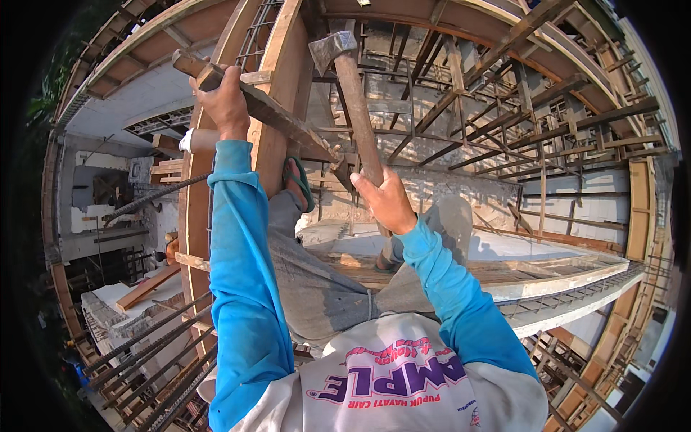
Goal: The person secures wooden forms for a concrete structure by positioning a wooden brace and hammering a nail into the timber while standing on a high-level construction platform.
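Construction site, viewed from above: timber framework at upper right, plank formwork on the left, ribbed steel bars at lower left.

Left arm: blue sleeve, stretched forward almost straight. Left hand: fingers closed around the upper end of a dark, weathered timber; whether one piece or two meet at the grip is unclear. Timber slants down to the right, across the formwork planks, its lower end near the tool handle.

Right arm: reaching forward and inward from lower right. Right hand: wrapped around the lower handle of a striking tool, thumb against the wood. Tool: wooden handle, worn metal head, pointing away from the wearer, head uppermost in view.
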A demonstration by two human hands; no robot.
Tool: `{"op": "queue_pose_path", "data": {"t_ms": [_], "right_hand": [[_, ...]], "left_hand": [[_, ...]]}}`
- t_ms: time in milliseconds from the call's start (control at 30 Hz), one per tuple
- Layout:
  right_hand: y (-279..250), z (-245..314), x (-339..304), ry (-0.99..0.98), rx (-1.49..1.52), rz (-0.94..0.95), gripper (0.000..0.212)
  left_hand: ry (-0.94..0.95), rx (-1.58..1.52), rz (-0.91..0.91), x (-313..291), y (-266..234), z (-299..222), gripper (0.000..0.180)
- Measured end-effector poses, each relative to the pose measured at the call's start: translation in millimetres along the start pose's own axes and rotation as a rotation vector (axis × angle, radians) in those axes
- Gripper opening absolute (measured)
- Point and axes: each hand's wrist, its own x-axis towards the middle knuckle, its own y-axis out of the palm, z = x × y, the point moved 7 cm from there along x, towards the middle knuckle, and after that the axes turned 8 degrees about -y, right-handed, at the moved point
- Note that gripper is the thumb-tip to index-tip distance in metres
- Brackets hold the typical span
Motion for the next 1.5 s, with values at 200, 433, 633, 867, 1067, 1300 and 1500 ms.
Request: {"op": "queue_pose_path", "data": {"t_ms": [200, 433, 633, 867, 1067, 1300, 1500], "right_hand": [[12, 25, 19, -0.505, 0.206, -0.460, 0.021], [28, -158, -38, 0.422, -0.272, 0.179, 0.037], [-4, 51, 15, -0.146, -0.151, 0.037, 0.031], [17, -48, 11, -0.042, -0.037, -0.271, 0.024], [29, -141, -26, 0.473, -0.222, 0.174, 0.043], [-5, 80, 44, -0.188, -0.005, -0.047, 0.028], [29, -78, 19, -0.188, -0.150, -0.356, 0.027]], "left_hand": [[0.010, 0.042, -0.008, -2, -10, -9, 0.051], [0.011, 0.004, -0.067, -9, -16, 7, 0.046], [0.025, 0.072, -0.026, -17, -10, -2, 0.055], [-0.030, 0.021, -0.009, -16, 5, -3, 0.054], [-0.033, 0.040, -0.010, -18, -5, 9, 0.058], [-0.009, 0.030, -0.030, -12, -17, 8, 0.055], [-0.050, -0.034, -0.060, -16, -7, 5, 0.056]]}}
